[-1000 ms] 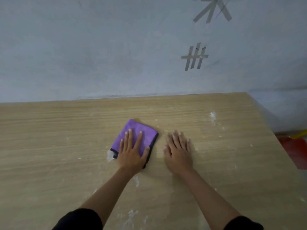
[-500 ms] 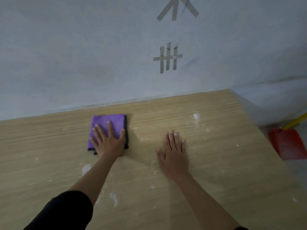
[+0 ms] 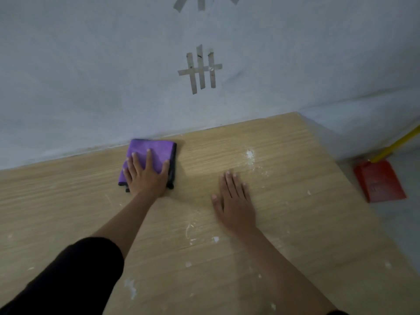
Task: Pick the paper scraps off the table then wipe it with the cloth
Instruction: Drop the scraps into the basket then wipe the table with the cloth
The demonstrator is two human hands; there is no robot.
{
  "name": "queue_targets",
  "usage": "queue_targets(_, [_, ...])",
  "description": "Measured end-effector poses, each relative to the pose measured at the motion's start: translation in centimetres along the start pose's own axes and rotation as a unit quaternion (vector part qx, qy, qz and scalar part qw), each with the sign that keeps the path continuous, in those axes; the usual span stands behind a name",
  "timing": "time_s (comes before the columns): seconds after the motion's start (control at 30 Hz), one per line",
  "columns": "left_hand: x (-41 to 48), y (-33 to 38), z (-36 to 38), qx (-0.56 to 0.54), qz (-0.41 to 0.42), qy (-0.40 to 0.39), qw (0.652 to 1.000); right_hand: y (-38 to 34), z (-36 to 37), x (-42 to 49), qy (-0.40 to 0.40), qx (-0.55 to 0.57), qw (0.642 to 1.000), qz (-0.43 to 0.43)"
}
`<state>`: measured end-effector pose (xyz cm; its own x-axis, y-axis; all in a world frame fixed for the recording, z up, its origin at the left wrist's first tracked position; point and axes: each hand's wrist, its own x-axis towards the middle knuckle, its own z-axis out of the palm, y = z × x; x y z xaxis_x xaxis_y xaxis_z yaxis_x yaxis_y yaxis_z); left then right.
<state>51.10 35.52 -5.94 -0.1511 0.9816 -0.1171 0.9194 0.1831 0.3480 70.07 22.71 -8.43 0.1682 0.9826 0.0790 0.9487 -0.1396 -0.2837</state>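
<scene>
A folded purple cloth (image 3: pixel 154 151) lies on the wooden table (image 3: pixel 295 223) close to the back wall. My left hand (image 3: pixel 146 176) presses flat on the cloth, fingers spread, covering its near half. My right hand (image 3: pixel 236 203) rests flat on the bare wood to the right, palm down, holding nothing. White specks and smears (image 3: pixel 250 155) dot the tabletop ahead of my right hand, and more white bits (image 3: pixel 214 239) lie near my right forearm. No distinct paper scraps show.
A grey wall with tape strips (image 3: pixel 200 69) stands right behind the table. The table's right edge runs diagonally; beyond it on the floor is a red dustpan (image 3: pixel 379 180) with a yellow handle (image 3: pixel 400 142).
My left hand has pushed the cloth away from me, up to the back wall. My right hand has stayed flat on the table. The view has turned rightward.
</scene>
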Motion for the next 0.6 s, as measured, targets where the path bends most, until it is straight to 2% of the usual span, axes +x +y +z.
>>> queue_targets(0.1, [0.5,3.3,1.4,0.025,0.03,-0.017,0.999,0.2,0.1,-0.1,-0.004,0.016,1.0,-0.009])
queue_targets(0.17, [-0.2,5.8,2.2,0.044,0.115,-0.045,0.991,0.4,-0.2,-0.1,0.001,0.029,0.999,-0.016])
queue_targets(0.23, [-1.8,7.9,2.9,0.06,0.23,-0.083,0.968,0.7,-0.4,-0.3,0.005,0.049,0.999,-0.011])
queue_targets(0.3, [-3.5,8.7,3.2,0.06,0.296,-0.106,0.947,1.3,-0.9,-0.7,0.035,0.045,0.998,0.029])
queue_targets(0.37, [-4.5,8.0,3.3,0.041,0.279,-0.102,0.954,2.7,-1.5,-1.0,0.071,0.027,0.993,0.089])
queue_targets(0.43, [-4.5,6.5,3.1,0.033,0.236,-0.075,0.968,4.5,-2.1,-1.1,0.069,0.016,0.991,0.118])
queue_targets(0.53, [-2.6,5.4,2.8,0.029,0.173,-0.042,0.984,6.8,-2.8,-0.6,0.036,0.017,0.991,0.125])
queue_targets(0.6, [-1.2,6.4,2.9,0.025,0.139,-0.05,0.989,7.3,-3.0,-0.3,0.016,0.023,0.992,0.12])
